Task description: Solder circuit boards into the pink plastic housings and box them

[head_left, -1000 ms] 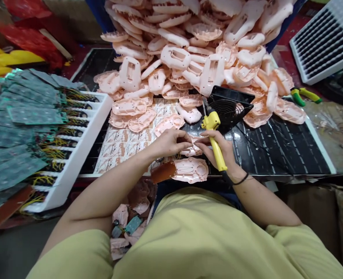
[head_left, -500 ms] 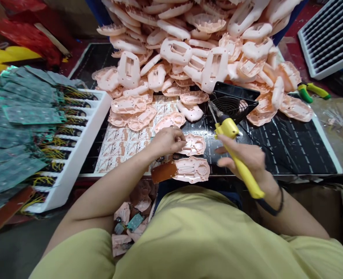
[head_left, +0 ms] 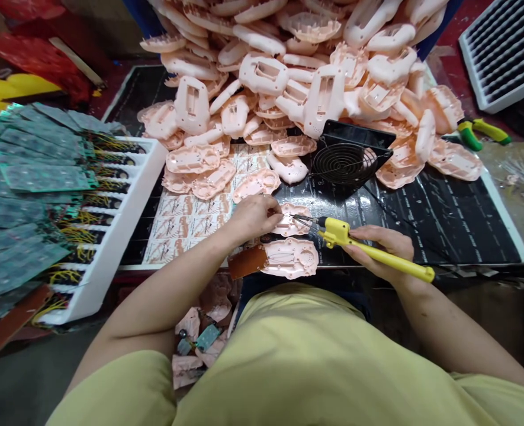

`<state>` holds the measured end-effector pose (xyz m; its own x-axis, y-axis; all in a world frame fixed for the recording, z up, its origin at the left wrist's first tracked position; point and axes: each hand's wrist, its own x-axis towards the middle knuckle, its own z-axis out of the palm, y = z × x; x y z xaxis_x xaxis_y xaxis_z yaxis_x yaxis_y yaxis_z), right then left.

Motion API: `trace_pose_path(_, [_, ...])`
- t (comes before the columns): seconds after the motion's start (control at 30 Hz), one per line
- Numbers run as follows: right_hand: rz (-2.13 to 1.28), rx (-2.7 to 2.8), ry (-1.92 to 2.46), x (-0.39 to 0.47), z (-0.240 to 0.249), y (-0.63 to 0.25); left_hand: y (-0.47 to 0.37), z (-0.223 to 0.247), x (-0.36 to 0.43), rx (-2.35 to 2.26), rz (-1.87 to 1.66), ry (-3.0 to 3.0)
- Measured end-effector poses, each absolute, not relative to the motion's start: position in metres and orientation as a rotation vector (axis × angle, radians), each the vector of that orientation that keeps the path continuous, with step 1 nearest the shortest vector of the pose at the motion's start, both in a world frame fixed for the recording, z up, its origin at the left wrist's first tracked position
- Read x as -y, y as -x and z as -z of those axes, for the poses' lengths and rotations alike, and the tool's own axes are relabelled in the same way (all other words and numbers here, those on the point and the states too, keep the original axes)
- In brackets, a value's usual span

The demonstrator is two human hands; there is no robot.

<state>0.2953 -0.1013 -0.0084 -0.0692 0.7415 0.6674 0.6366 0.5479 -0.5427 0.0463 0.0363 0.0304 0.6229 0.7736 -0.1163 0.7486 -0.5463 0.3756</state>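
Note:
A yellow soldering tool [head_left: 377, 253] lies in the grip of my right hand [head_left: 388, 251], its metal tip over a pink plastic shell [head_left: 298, 220]. At that shell's left end is my left hand [head_left: 258, 218], thumb and fingertips pinched together; what they hold is too small to make out. Nearer to me lies a second pink shell [head_left: 293, 258] with thin wires inside, and a brown circuit board [head_left: 247, 261] touches its left end. Another open shell [head_left: 257, 183] rests just beyond my left hand.
Pink shells [head_left: 266, 77] are heaped across the back. A black fan [head_left: 348, 160] stands right of centre. White foam trays lie left [head_left: 115, 236] and far right [head_left: 505, 53]; the left one holds green boards [head_left: 26, 183] with yellow wires. Green-yellow cutters [head_left: 470, 135] lie at the right.
My right hand has brought the yellow tool down and turned it, so its tip now points left over the upper shell. My left hand has stayed almost in place.

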Motion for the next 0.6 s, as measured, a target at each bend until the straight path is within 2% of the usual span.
trace_pose_path(0.23, [-0.272, 1.833, 1.012, 0.092, 0.004, -0.297, -0.049, -0.032, -0.036, -1.216, -0.045, -2.476])
trace_pose_path(0.6, [-0.28, 1.83, 0.971, 0.096, 0.005, -0.304, -0.049, -0.032, -0.035, -1.221, -0.052, -2.474])
